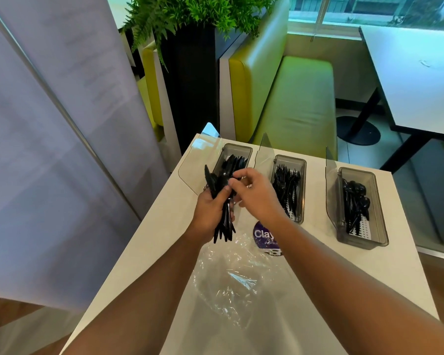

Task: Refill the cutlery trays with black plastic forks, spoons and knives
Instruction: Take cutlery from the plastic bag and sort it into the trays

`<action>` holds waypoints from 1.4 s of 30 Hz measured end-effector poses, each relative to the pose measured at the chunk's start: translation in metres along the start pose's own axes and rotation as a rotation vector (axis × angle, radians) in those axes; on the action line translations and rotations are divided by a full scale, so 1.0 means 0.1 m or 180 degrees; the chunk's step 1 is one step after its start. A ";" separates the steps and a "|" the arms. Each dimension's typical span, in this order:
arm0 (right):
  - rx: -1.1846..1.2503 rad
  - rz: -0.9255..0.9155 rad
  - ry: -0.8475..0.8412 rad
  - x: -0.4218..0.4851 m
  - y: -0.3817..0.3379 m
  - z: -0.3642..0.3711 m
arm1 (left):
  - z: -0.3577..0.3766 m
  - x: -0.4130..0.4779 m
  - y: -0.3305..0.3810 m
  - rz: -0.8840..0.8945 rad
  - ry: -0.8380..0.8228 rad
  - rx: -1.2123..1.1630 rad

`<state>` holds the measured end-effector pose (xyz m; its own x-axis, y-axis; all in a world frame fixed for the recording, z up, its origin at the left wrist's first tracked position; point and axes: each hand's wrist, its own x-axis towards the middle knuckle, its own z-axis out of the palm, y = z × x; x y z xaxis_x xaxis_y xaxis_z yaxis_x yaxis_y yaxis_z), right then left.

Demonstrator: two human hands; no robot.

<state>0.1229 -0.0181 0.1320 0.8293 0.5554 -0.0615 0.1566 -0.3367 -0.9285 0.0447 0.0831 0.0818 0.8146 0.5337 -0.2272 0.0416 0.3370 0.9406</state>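
My left hand (209, 211) grips a bundle of black plastic knives (222, 224) upright over the white counter (144, 242), just in front of the left tray (246, 151). My right hand (251, 193) reaches across and pinches the top of that bundle with its fingertips. The left tray holds black knives, partly hidden by my hands. In the middle tray (302, 190) lie black forks (286, 184). The right tray (379, 216) holds black spoons (355, 201). All three trays are smoky clear plastic with raised lids.
An empty clear plastic bag (231, 275) with a purple round label (263, 235) lies crumpled on the counter near me. Behind the counter stand a green bench seat (303, 98), a dark planter with ferns (190, 80) and a white table (420, 73). A grey partition (49, 124) rises at left.
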 end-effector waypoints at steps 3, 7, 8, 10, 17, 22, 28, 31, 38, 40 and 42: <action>0.0233 0.0306 -0.0315 0.04 -0.05 -0.06 | 0.01 -0.03 0.03 0.0164 -0.0249 0.0197; 0.0665 0.0663 -0.0412 0.06 -0.04 -0.12 | 0.00 -0.04 0.04 0.0335 -0.0372 0.0518; 0.0722 0.0684 -0.0374 0.07 -0.03 -0.12 | 0.00 -0.03 0.04 0.0343 -0.0392 0.0550; 0.0786 0.0671 -0.0243 0.07 0.01 -0.12 | 0.01 -0.04 0.03 0.0334 -0.0412 0.0610; 0.1094 0.0285 -0.0141 0.05 0.13 -0.15 | 0.04 -0.05 0.06 0.0208 -0.0660 0.0516; 0.0916 0.0205 -0.0459 0.07 0.20 -0.20 | 0.03 -0.06 0.08 0.0187 -0.0894 0.0678; 0.0901 0.0133 -0.0322 0.07 0.25 -0.22 | 0.11 -0.08 -0.01 0.0295 -0.0825 0.0663; 0.1053 0.0058 -0.0056 0.07 0.25 -0.28 | 0.18 -0.08 -0.02 0.0182 -0.0657 0.0544; 0.1134 0.0089 0.0225 0.13 0.29 -0.43 | 0.30 -0.02 -0.07 0.0118 -0.0748 0.0364; 0.1179 0.0060 0.0356 0.14 0.31 -0.51 | 0.35 0.01 -0.07 0.0017 -0.0753 0.0319; 0.1275 0.0105 0.0372 0.13 0.32 -0.56 | 0.41 0.04 -0.07 -0.0070 -0.0787 0.0229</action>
<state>0.1681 -0.0642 0.1221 0.8894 0.4514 -0.0730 -0.0728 -0.0177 -0.9972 0.0713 0.0510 0.0843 0.9294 0.3180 -0.1874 0.0946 0.2856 0.9537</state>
